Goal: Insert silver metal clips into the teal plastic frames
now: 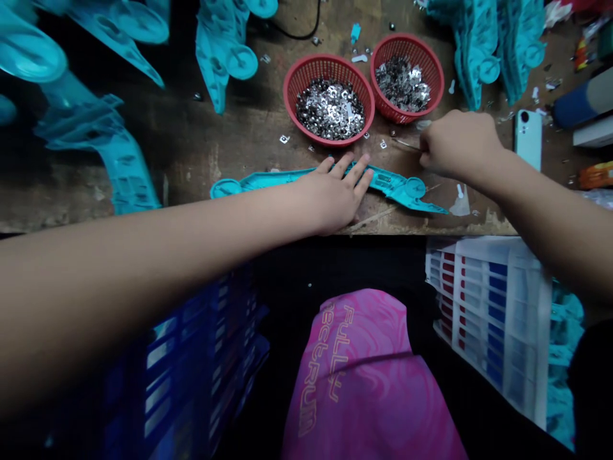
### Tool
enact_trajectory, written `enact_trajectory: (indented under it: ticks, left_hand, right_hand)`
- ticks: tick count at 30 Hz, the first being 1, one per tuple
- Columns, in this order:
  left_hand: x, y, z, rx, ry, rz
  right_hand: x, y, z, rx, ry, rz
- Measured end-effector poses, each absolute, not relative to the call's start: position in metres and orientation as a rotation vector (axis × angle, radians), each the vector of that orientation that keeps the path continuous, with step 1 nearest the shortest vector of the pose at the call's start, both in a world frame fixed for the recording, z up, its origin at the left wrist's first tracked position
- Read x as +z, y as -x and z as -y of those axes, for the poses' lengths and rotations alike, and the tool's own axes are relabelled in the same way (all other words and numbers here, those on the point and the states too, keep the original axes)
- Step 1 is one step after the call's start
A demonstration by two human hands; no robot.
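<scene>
A long teal plastic part lies flat along the front edge of the wooden workbench. My left hand rests on its middle with the fingers stretched out flat. My right hand is closed in a fist just above the part's right end, pinching a thin metal tool that points left. Two red baskets sit behind the hands: the nearer one and the right one, both filled with small shiny metal pieces.
Stacks of teal plastic parts line the back and left of the bench. A light phone lies at the right. Below the bench stand a blue crate and a white crate; pink fabric covers my lap.
</scene>
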State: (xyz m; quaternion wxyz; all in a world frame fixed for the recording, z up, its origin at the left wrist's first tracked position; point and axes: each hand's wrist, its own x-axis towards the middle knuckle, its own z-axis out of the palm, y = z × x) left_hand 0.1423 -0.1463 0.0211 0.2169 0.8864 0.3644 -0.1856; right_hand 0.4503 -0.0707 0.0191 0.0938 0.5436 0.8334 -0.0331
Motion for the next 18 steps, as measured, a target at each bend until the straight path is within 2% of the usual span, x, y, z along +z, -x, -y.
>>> enact_trajectory:
  ticks: [5,11,18]
  left_hand:
    - [0.013,-0.141,0.147,-0.509,-2.497,-1.000]
    - [0.015,-0.143,0.145,-0.568,-2.484,-0.985]
    - [0.014,-0.141,0.142,-0.501,-2.452,-0.989]
  right_hand:
    - [0.027,-0.435,0.113,-0.248,-1.482,-2.624]
    - [0.015,-0.417,0.130,-0.231,-1.558,-2.570]
    - [0.026,-0.416,0.139,-0.233,-1.553,-2.582]
